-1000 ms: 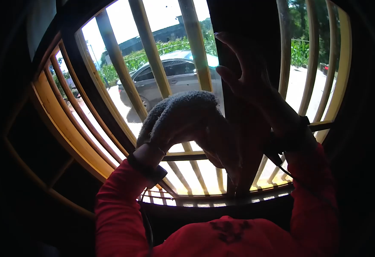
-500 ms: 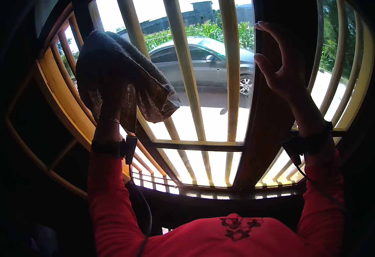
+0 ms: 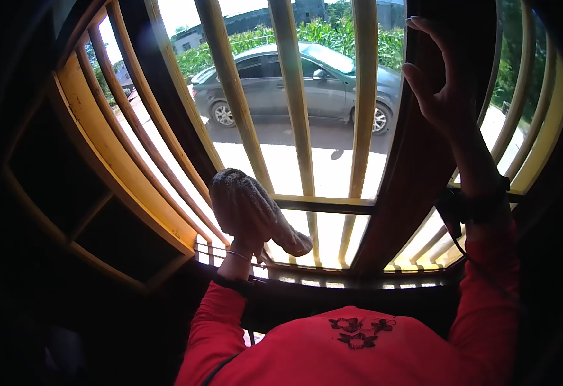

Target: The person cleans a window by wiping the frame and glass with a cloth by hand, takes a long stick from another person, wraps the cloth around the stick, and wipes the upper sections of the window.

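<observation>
A grey cleaning cloth (image 3: pixel 249 204) covers most of my left hand (image 3: pixel 246 239), and its loose end droops to the right. The cloth is against the lower part of the barred window (image 3: pixel 294 201), near the horizontal frame rail; my left fingers are hidden beneath it. My right hand (image 3: pixel 441 90) is raised at the dark wooden window post (image 3: pixel 394 193), thumb and fingers spread in a curve with nothing held. Whether its fingertips touch the post is hard to make out.
Wooden bars (image 3: pixel 294 109) cross the window panes. Beyond the glass stand a grey car (image 3: pixel 275 93) and green plants (image 3: pixel 313 31). Dark shelf-like compartments with wooden edges (image 3: pixel 91 219) lie at the left. A strap with a device (image 3: pixel 474 202) circles my right wrist.
My left hand has moved down and to the right with the cloth, from the upper left bars to the lower pane. The right hand stays raised at the post; the view has shifted slightly.
</observation>
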Action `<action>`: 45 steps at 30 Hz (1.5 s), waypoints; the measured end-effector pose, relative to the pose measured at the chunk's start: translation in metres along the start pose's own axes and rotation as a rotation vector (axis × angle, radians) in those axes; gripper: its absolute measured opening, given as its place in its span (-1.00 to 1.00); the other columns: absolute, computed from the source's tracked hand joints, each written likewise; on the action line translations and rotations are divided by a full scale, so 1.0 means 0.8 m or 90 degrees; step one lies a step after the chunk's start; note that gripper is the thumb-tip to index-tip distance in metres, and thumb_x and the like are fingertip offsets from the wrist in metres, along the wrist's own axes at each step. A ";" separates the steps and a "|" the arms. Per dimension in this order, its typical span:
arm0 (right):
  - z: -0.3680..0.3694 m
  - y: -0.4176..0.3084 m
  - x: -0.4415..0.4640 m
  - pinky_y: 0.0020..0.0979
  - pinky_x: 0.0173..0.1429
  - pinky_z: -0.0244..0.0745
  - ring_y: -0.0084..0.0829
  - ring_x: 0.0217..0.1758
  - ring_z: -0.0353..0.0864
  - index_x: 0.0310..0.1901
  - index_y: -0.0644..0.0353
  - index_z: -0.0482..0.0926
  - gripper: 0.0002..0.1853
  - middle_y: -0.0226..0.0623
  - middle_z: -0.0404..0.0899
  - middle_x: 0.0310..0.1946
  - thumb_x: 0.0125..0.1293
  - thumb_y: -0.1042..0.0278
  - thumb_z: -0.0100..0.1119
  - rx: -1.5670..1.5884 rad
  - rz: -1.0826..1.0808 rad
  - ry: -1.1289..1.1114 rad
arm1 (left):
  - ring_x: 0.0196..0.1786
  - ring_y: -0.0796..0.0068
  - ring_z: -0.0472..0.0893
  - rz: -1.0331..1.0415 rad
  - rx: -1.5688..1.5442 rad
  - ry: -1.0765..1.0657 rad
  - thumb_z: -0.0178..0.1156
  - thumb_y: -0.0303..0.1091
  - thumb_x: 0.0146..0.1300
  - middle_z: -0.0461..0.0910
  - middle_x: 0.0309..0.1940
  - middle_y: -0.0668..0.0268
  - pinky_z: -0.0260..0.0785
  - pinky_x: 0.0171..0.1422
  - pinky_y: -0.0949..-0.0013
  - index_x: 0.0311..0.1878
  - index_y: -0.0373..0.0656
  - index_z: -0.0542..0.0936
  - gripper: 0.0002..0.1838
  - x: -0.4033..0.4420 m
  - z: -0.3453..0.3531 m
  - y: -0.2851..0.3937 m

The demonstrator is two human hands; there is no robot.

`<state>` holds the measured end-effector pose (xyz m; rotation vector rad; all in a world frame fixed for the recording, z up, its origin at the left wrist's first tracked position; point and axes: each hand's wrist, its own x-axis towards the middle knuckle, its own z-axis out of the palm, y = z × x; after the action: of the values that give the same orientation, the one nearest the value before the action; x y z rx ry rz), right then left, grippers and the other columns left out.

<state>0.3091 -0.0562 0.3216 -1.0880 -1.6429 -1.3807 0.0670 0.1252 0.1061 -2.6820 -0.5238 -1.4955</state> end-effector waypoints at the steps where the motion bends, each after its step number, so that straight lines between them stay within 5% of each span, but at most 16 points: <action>1: 0.000 0.007 -0.002 -0.23 0.30 0.26 -0.23 0.21 0.42 0.19 0.15 0.34 -0.44 -0.20 0.48 0.07 0.19 0.17 0.23 0.007 -0.013 -0.004 | 0.36 0.36 0.19 0.002 -0.025 -0.009 0.07 -0.24 0.33 0.19 0.31 0.16 -0.10 0.49 0.25 0.34 -0.20 0.16 -0.42 -0.005 -0.002 0.001; 13: -0.005 -0.016 -0.005 -0.18 0.17 0.33 -0.15 0.09 0.43 0.08 0.24 0.42 -0.45 -0.12 0.44 0.03 0.06 0.21 0.29 -0.051 0.057 0.019 | 0.37 0.32 0.18 0.001 0.100 0.201 0.01 -0.24 0.35 0.20 0.31 0.14 -0.12 0.49 0.24 0.34 -0.20 0.17 -0.45 0.211 -0.025 -0.058; 23: 0.005 -0.004 0.003 -0.19 0.12 0.41 -0.16 0.00 0.52 0.04 0.25 0.44 -0.47 -0.10 0.53 -0.07 0.02 0.24 0.30 -0.025 0.005 0.103 | 0.38 0.28 0.18 0.051 -0.018 0.004 -0.03 -0.24 0.38 0.21 0.31 0.13 -0.14 0.49 0.23 0.34 -0.19 0.18 -0.48 0.041 0.052 0.077; 33: 0.011 0.009 -0.001 -0.18 0.06 0.46 -0.11 -0.01 0.52 0.10 0.27 0.39 -0.45 -0.07 0.52 -0.08 0.07 0.23 0.25 0.005 -0.020 0.095 | 0.38 0.24 0.17 0.118 -0.061 0.043 -0.08 -0.24 0.40 0.21 0.31 0.11 -0.15 0.50 0.22 0.35 -0.19 0.18 -0.50 0.152 0.068 0.086; 45: 0.028 0.016 -0.002 -0.20 -0.13 0.45 -0.18 -0.31 0.49 0.05 0.27 0.38 -0.53 -0.13 0.48 -0.32 0.07 0.34 0.18 0.111 0.010 0.153 | 0.35 0.23 0.20 0.095 -0.042 -0.019 -0.10 -0.26 0.40 0.24 0.27 0.10 -0.12 0.47 0.23 0.33 -0.20 0.20 -0.52 0.057 0.068 0.077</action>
<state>0.3212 -0.0338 0.3209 -0.8003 -1.5421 -1.2775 0.1519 0.0898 0.1233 -2.7270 -0.2729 -1.4604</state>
